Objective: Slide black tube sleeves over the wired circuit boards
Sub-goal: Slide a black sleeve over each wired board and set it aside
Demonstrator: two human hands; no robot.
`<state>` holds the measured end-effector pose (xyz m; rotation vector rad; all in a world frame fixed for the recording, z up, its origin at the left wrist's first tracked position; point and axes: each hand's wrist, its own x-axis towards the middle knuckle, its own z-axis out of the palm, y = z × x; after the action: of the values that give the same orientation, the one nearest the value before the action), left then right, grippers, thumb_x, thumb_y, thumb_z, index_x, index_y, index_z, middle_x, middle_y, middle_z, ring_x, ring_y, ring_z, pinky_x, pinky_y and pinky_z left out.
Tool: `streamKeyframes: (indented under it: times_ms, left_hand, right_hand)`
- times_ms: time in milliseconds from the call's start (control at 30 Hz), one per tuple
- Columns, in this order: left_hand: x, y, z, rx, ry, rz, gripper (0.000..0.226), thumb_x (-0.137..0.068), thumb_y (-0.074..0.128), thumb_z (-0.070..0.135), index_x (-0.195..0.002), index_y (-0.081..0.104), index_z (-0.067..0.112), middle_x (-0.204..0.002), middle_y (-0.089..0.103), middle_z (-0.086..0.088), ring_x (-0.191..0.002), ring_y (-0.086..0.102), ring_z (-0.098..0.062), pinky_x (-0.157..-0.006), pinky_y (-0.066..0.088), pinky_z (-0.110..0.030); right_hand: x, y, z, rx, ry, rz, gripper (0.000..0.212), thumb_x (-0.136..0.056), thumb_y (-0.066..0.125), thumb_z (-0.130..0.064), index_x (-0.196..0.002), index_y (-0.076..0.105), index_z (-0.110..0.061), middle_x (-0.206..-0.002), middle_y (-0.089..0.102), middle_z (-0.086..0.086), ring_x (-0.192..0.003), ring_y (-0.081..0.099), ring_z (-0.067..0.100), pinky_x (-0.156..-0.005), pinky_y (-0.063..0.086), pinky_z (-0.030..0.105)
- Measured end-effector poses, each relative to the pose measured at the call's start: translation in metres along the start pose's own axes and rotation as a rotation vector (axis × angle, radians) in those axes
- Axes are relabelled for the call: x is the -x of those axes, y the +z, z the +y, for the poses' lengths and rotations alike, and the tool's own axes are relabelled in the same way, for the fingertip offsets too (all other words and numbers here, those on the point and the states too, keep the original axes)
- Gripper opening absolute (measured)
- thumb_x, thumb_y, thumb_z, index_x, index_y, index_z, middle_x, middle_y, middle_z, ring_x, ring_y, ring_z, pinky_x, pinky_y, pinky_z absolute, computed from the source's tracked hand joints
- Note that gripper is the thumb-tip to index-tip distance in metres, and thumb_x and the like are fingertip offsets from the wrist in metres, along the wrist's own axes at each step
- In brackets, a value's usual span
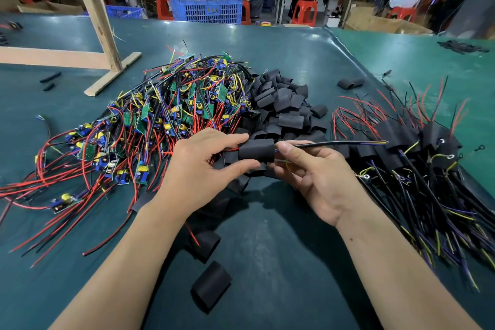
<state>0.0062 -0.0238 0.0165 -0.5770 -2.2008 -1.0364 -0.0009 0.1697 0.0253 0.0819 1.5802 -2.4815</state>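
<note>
Loose sleeves, bottom centre: two flattened black tube sleeves (pixel 211 286) lie on the green surface (pixel 281 262) between the forearms, closest to the viewer, probably spilled from the main supply and within easy reach.

Left hand (pixel 198 169): fingers (pixel 235 139) above and thumb below are clamped on the sleeve in work (pixel 257 152), just below the frame's middle; the pinch appears meant to hold the tube steady while the cable runs through it.

Right hand (pixel 318 177): thumb and fingers are pinched together on the black cable (pixel 334 144) where it leaves the sleeve's right mouth; the cable's purple and yellow cores point toward the right of the frame. I judge this hand is placed to draw the cable, so the board follows into the tube.

Board being covered: hidden; red wire shows at the sleeve's left end, so the board is likely inside or just entering, but I cannot tell which.

Sleeve pile (pixel 284 104): a heap of empty sleeves just above the hands, centre of frame, placed as the supply for the next pick.

Bare boards (pixel 160 118): a large tangle of green circuit boards with red, black and yellow wires, left of centre, touching the sleeve pile; work not yet done.

Finished pieces (pixel 417 147): sleeved boards with trailing cables heaped at the right of the frame, kept apart from the bare ones, so work seems to flow left to right.

Wooden frame (pixel 101 43): upper left, standing on the surface, clear of the work.

Blue crate (pixel 206 8): top centre, beyond the surface, holding more wired parts.
</note>
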Motion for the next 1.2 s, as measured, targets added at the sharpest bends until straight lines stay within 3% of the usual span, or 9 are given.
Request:
streamKeyframes:
  times_ms: [100,300,400,467,533,633,733,933,1200]
  left_hand:
    - [0.000,0.000,0.002,0.032,-0.003,-0.001,0.041,-0.072,0.083,0.026,-0.107,0.074,0.006,-0.094,0.072,-0.001,-0.087,0.067,-0.017,-0.084,0.052,-0.025]
    - [0.001,0.002,0.000,0.042,0.007,-0.018,0.039,-0.076,0.080,0.027,-0.109,0.073,0.009,-0.100,0.068,0.007,-0.095,0.064,-0.016,-0.089,0.051,-0.033]
    - [-0.002,0.004,-0.003,-0.131,0.113,0.114,0.032,-0.079,0.082,0.024,-0.103,0.074,0.005,-0.106,0.070,0.000,-0.101,0.060,-0.025,-0.098,0.043,-0.034]
    - [-0.003,0.002,-0.003,-0.175,0.172,0.273,0.015,-0.086,0.077,0.019,-0.084,0.074,0.004,-0.089,0.071,-0.002,-0.085,0.060,-0.027,-0.089,0.041,-0.030]
    - [0.000,0.001,-0.003,-0.115,0.177,0.350,0.037,-0.093,0.067,0.020,-0.060,0.064,0.003,-0.063,0.062,-0.002,-0.060,0.054,-0.023,-0.067,0.044,-0.029]
    - [0.004,0.003,0.002,0.018,0.039,0.160,0.060,-0.098,0.055,0.037,-0.050,0.059,0.001,-0.045,0.054,-0.002,-0.041,0.051,-0.022,-0.044,0.039,-0.034]
    - [0.004,0.014,0.014,0.208,-0.261,-0.058,0.040,-0.092,0.060,0.050,-0.072,0.069,0.017,-0.058,0.065,0.010,-0.044,0.051,-0.003,-0.049,0.040,-0.017]
    - [-0.001,0.018,0.024,0.698,-0.483,-0.081,0.020,-0.084,0.063,0.034,-0.074,0.071,0.019,-0.068,0.072,0.001,-0.043,0.050,-0.016,-0.039,0.035,-0.020]
    - [0.001,0.016,0.023,0.687,-0.495,-0.052,0.018,-0.079,0.067,0.031,-0.071,0.067,0.015,-0.060,0.067,-0.001,-0.042,0.049,-0.012,-0.041,0.040,-0.021]
  right_hand:
    - [0.002,0.002,0.000,0.031,0.013,-0.076,0.033,-0.067,0.077,-0.026,-0.096,0.073,-0.011,-0.084,0.073,0.012,-0.068,0.073,0.024,-0.056,0.056,0.022]
    - [0.006,0.005,0.004,0.199,-0.095,-0.124,0.012,-0.069,0.076,-0.027,-0.076,0.073,-0.017,-0.073,0.072,0.017,-0.058,0.070,0.025,-0.050,0.053,0.023]
    - [0.004,0.005,0.005,0.202,-0.137,-0.036,0.012,-0.075,0.074,-0.021,-0.079,0.066,-0.014,-0.069,0.071,0.015,-0.054,0.068,0.023,-0.048,0.052,0.023]
    - [0.003,0.004,0.002,0.165,-0.166,0.024,0.014,-0.077,0.073,-0.017,-0.081,0.061,-0.012,-0.066,0.071,0.012,-0.050,0.066,0.019,-0.045,0.050,0.022]
    - [0.004,0.004,-0.001,0.139,-0.195,0.053,0.017,-0.073,0.074,-0.021,-0.080,0.062,-0.012,-0.064,0.070,0.009,-0.049,0.064,0.017,-0.045,0.049,0.021]
    - [0.005,0.005,-0.003,0.105,-0.193,0.035,0.008,-0.069,0.074,-0.025,-0.066,0.070,-0.018,-0.064,0.069,0.008,-0.049,0.063,0.015,-0.044,0.048,0.020]
    - [0.007,0.007,-0.002,0.105,-0.167,-0.047,0.007,-0.069,0.074,-0.026,-0.062,0.073,-0.025,-0.065,0.069,0.008,-0.050,0.062,0.016,-0.046,0.048,0.021]
    - [0.008,0.007,0.002,0.258,-0.226,-0.122,0.008,-0.075,0.071,-0.028,-0.068,0.073,-0.025,-0.068,0.071,0.010,-0.053,0.064,0.020,-0.048,0.051,0.023]
    - [0.010,0.008,0.004,0.378,-0.240,-0.177,0.013,-0.076,0.070,-0.033,-0.065,0.070,-0.026,-0.065,0.071,0.005,-0.052,0.065,0.017,-0.048,0.051,0.023]
